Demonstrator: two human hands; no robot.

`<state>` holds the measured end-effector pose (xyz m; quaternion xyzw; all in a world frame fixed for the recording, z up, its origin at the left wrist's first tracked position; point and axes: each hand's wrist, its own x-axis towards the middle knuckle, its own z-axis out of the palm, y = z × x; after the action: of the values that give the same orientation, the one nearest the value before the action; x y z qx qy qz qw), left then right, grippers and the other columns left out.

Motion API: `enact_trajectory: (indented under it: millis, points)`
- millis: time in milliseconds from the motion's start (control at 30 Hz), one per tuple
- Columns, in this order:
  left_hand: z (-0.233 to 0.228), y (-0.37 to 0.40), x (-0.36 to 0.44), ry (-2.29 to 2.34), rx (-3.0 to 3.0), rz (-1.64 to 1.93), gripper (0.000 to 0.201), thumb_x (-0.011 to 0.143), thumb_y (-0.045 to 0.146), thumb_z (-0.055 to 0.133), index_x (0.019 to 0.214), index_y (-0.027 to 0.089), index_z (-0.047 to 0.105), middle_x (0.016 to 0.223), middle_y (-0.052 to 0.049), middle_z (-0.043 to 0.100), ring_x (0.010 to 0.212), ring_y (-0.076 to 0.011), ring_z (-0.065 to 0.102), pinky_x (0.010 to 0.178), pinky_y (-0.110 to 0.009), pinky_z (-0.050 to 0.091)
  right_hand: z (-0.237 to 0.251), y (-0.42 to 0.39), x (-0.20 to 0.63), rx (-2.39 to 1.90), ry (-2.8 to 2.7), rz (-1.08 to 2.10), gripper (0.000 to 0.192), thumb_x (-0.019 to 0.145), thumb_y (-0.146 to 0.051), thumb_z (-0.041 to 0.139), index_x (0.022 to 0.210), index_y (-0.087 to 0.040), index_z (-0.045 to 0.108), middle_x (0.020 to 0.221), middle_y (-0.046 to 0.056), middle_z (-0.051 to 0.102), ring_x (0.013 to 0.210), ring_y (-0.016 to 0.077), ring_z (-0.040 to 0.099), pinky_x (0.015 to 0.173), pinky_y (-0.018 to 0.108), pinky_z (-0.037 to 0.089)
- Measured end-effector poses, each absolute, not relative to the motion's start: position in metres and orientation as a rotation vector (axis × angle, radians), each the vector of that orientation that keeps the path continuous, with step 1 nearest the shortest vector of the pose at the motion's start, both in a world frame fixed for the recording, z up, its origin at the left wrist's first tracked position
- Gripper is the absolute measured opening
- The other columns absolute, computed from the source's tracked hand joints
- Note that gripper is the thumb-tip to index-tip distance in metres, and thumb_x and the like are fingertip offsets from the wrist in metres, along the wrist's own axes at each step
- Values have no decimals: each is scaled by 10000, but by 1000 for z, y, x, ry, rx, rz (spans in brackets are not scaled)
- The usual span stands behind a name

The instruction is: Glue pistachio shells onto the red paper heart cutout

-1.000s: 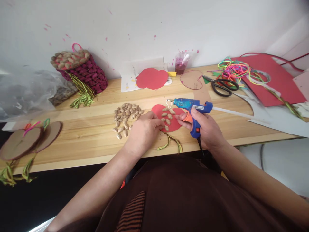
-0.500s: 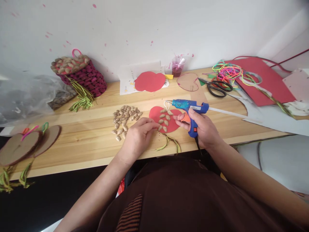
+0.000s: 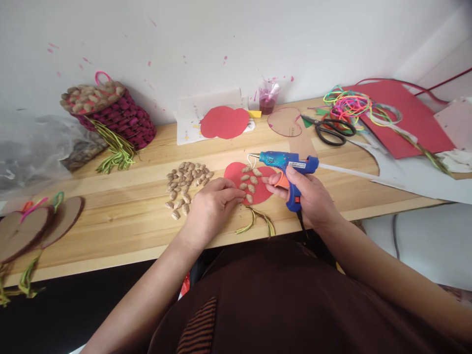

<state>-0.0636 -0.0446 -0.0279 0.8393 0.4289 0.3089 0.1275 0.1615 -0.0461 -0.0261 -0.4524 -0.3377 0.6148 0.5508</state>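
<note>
My right hand point(image 3: 311, 194) is wrapped round the handle of a blue glue gun point(image 3: 282, 162), its fingers by the orange trigger. The nozzle points left, with a white strand of glue hanging from its tip and a glue stick point(image 3: 346, 170) sticking out behind. A red paper cutout point(image 3: 262, 191) lies below, bearing several speckled tan seeds point(image 3: 253, 180). My left hand point(image 3: 214, 204) is closed in a pinch over a seed at the cutout's lower left edge; the fingertips mostly cover it. Left of that hand, loose seeds point(image 3: 184, 179) lie in a pile.
Raffia strands point(image 3: 258, 219) lie at the front edge. A seed-topped purple basket point(image 3: 121, 118) stands back left, wooden discs point(image 3: 25, 228) front left. Behind are another red cutout point(image 3: 224, 122) and a plastic cup point(image 3: 268, 98). Scissors point(image 3: 334, 132) and coloured cords point(image 3: 346, 105) lie right.
The view has shifted slightly. My left fingers have closed over the seed at the cutout's lower left edge. The glue gun stays nearly in place.
</note>
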Motion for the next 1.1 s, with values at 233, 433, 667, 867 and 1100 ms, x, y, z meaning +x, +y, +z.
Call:
enact_trajectory:
  millis: [233, 433, 667, 867, 1100]
  points:
    - [-23, -40, -62, 1255, 2450, 846, 158, 938, 184, 647, 882, 226, 789, 919, -33, 732, 802, -139, 684, 720, -242, 530, -25, -46, 161, -1085, -789, 1462, 346, 749, -544, 817, 734, -205, 748, 825, 48, 716, 958, 250, 731, 887, 394, 625]
    - [-22, -41, -61, 1273, 2480, 826, 204, 957, 179, 607, 854, 222, 778, 919, -28, 729, 798, -138, 673, 722, -246, 520, -26, -47, 162, -1085, -844, 1461, 344, 798, -535, 778, 712, -206, 727, 857, 52, 733, 992, 241, 723, 907, 374, 613]
    - [-21, -38, -62, 1284, 2525, 761, 228, 969, 188, 579, 858, 222, 775, 910, -29, 732, 796, -145, 674, 728, -250, 520, -30, -46, 162, -1086, -833, 1439, 313, 801, -527, 780, 767, -216, 755, 835, 42, 723, 957, 231, 730, 890, 370, 622]
    - [-22, -41, -63, 1265, 2485, 817, 208, 960, 167, 575, 918, 216, 773, 943, -39, 755, 833, -154, 694, 773, -261, 541, -29, -44, 160, -1062, -788, 1434, 332, 761, -539, 810, 785, -213, 747, 826, 32, 721, 917, 226, 741, 882, 382, 627]
    - [-27, -50, -64, 1357, 2420, 845, 300, 961, 115, 510, 1193, 156, 696, 1037, -89, 771, 937, -208, 719, 857, -348, 572, -23, -47, 161, -1072, -715, 1357, 340, 787, -536, 778, 753, -200, 733, 821, 39, 726, 929, 220, 742, 896, 369, 610]
